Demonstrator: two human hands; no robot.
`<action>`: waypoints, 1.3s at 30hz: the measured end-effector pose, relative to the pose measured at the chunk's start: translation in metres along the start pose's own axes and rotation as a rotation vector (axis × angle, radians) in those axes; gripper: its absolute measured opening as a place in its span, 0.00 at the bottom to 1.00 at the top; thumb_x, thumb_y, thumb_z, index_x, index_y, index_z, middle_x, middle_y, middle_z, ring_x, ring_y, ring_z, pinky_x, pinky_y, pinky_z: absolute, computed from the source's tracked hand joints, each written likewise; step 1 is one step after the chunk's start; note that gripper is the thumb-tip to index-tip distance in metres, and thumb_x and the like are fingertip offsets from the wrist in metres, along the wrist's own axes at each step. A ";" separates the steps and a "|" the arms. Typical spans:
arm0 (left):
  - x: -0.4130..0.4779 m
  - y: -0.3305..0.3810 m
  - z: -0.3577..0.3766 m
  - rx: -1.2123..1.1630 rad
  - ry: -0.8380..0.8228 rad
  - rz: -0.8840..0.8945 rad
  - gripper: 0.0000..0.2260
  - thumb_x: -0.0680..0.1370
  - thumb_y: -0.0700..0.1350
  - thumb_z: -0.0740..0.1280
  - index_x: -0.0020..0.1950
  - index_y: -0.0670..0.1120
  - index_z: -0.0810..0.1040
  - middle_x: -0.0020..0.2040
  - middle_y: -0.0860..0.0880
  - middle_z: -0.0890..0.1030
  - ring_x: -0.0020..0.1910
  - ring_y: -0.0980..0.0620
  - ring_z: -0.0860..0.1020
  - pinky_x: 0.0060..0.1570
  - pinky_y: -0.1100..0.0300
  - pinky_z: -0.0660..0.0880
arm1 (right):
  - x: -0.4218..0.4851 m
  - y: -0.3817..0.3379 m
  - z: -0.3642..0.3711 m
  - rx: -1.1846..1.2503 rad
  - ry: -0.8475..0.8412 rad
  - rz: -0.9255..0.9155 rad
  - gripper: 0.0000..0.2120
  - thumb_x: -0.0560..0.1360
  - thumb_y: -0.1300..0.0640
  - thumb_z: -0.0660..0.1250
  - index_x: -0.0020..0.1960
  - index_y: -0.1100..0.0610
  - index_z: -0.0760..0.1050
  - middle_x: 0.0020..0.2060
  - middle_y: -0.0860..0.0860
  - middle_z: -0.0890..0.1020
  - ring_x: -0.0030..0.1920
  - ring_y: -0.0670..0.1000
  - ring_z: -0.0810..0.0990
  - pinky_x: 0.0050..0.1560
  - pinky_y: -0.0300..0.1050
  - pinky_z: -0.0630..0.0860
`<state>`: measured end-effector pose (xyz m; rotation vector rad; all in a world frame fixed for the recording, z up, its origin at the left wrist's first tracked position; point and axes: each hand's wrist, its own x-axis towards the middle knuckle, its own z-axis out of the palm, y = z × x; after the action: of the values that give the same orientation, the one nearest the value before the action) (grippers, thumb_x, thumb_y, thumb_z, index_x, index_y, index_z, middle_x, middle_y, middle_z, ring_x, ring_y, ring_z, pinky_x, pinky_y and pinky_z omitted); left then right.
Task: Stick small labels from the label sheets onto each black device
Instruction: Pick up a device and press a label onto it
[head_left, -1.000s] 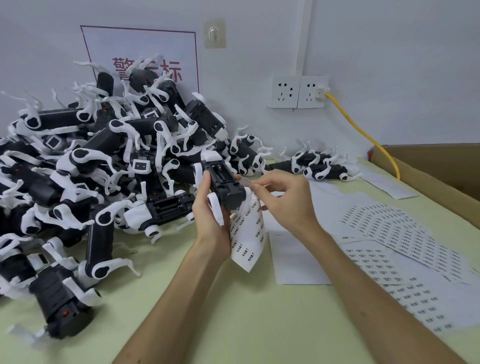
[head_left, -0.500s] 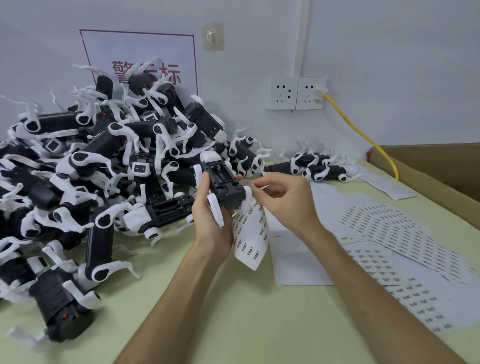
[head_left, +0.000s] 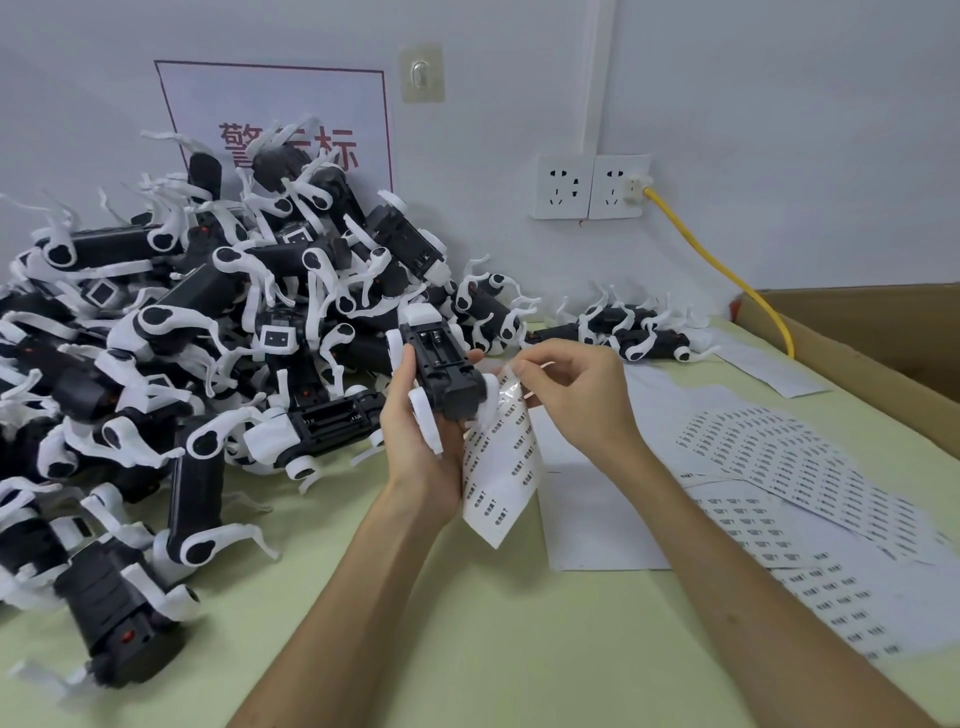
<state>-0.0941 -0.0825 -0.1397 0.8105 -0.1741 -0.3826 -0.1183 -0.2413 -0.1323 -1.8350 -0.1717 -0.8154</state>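
Note:
My left hand (head_left: 415, 441) grips a black device with white legs (head_left: 444, 369), its open battery bay facing up, above the table's middle. The same hand also holds a curled label sheet (head_left: 501, 467) that hangs down beside the device. My right hand (head_left: 569, 392) pinches at the top edge of that sheet, right next to the device. Whether a label is between the fingertips I cannot tell. A large pile of black devices (head_left: 197, 338) covers the left of the table.
More label sheets (head_left: 779, 467) lie spread on the green table (head_left: 467, 623) to the right, over blank white backing paper (head_left: 587, 514). Two more devices (head_left: 628, 332) lie at the back near the wall. A cardboard box (head_left: 872, 343) stands at the far right, with a yellow cable (head_left: 727, 275) running from the wall socket.
My right hand has shifted slightly right from the device's end to the top of the label sheet. The sheet now hangs lower and more unrolled. My left hand keeps the device steady.

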 end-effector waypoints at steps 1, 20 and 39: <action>-0.001 0.000 0.001 -0.006 0.011 0.006 0.26 0.80 0.65 0.61 0.49 0.45 0.87 0.49 0.43 0.86 0.45 0.46 0.85 0.42 0.57 0.82 | 0.001 0.000 -0.001 0.006 0.019 0.008 0.06 0.76 0.66 0.71 0.44 0.59 0.86 0.38 0.49 0.87 0.37 0.52 0.86 0.39 0.46 0.84; -0.010 0.006 0.010 0.182 0.003 0.134 0.26 0.76 0.65 0.60 0.44 0.46 0.86 0.53 0.39 0.86 0.59 0.39 0.81 0.56 0.50 0.71 | -0.002 0.006 -0.002 -0.274 0.141 -0.180 0.07 0.79 0.56 0.70 0.43 0.51 0.84 0.39 0.38 0.85 0.34 0.48 0.80 0.34 0.50 0.79; -0.006 0.002 0.008 0.226 0.015 0.172 0.22 0.82 0.60 0.60 0.54 0.45 0.85 0.53 0.43 0.87 0.55 0.45 0.85 0.46 0.58 0.80 | 0.002 -0.002 -0.002 -0.012 0.012 0.020 0.04 0.77 0.64 0.72 0.48 0.58 0.86 0.41 0.50 0.87 0.34 0.52 0.84 0.34 0.42 0.78</action>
<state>-0.1014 -0.0841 -0.1324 1.0131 -0.2748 -0.1959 -0.1186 -0.2429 -0.1291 -1.8400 -0.1412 -0.8144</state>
